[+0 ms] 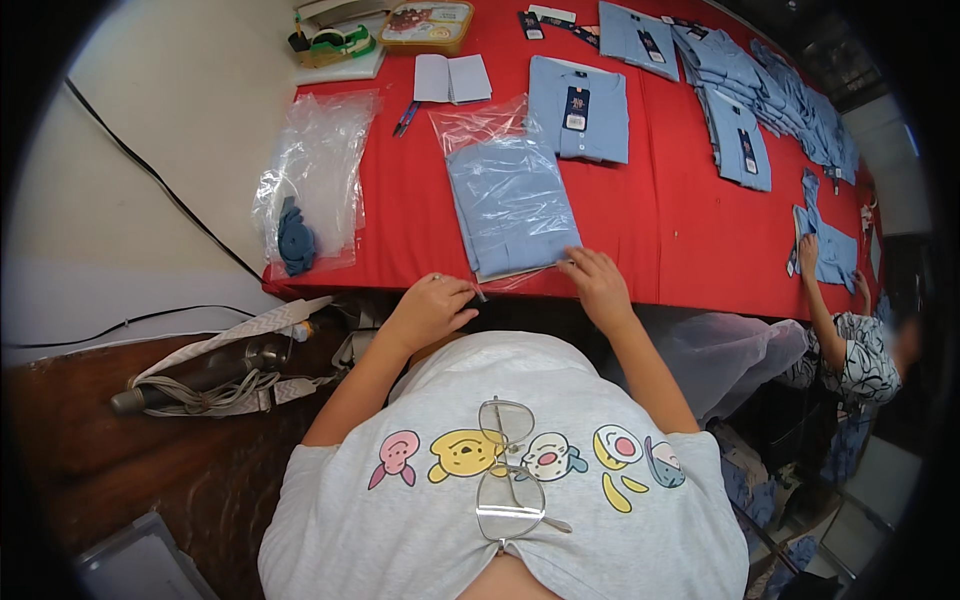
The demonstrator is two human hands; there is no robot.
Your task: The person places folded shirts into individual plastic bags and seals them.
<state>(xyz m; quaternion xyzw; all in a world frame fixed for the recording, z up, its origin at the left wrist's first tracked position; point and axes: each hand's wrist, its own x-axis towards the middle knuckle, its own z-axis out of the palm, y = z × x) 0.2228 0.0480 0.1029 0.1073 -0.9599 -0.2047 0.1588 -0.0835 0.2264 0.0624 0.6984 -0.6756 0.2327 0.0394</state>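
A folded light-blue shirt (512, 205) lies inside a clear plastic bag (482, 128) at the table's front edge. The bag's empty far end spreads loosely beyond the shirt. My left hand (432, 312) is closed at the bag's near left corner, its fingers bent around the plastic edge. At the near right corner my right hand (600, 288) pinches the bag between thumb and fingers. To the left sits a stack of empty clear bags (318, 160) with a rolled dark-blue tape measure (295, 238) on top.
Folded, tagged shirts (603, 120) and a shirt pile (745, 75) cover the right of the red-clothed table (630, 225). Further back are a notebook (455, 80), pens (405, 118), a green tape dispenser (338, 46) and a tub (428, 28). A co-worker's arm (822, 310) handles a shirt.
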